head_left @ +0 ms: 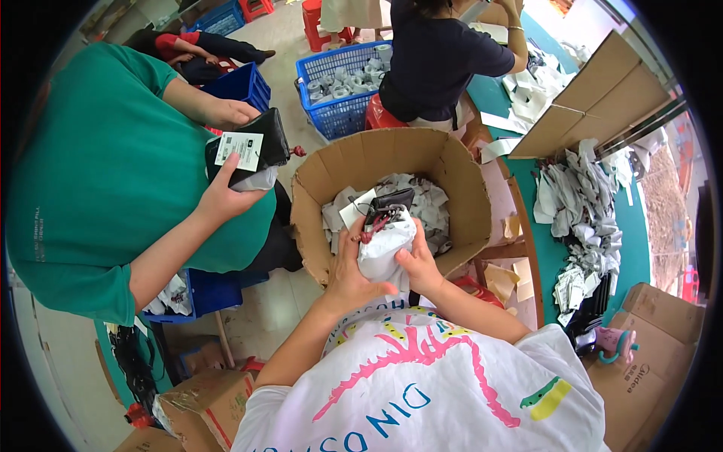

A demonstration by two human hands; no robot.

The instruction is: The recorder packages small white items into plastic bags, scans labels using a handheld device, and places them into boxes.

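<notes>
Between my left hand [345, 273] and my right hand [423, 265] is a small black pouch [395, 201], its lower part wrapped in white paper [385, 252]. The fingers of both hands curl round the wrapped sides. A white tag [357, 209] sticks out at its upper left, and a dark red beaded cord [369, 232] lies across its front. I hold it over the near side of a large open cardboard carton [316, 184]. Crumpled white paper [425, 197] lies inside the carton; what is under the paper is hidden.
At left, a person in green [113, 173] holds a black wallet [273, 139] with a white tag. Beyond the carton are a blue basket [339, 117] and a seated person [433, 68]. On the right, a green table [636, 241] bears heaped paper-wrapped goods [580, 196].
</notes>
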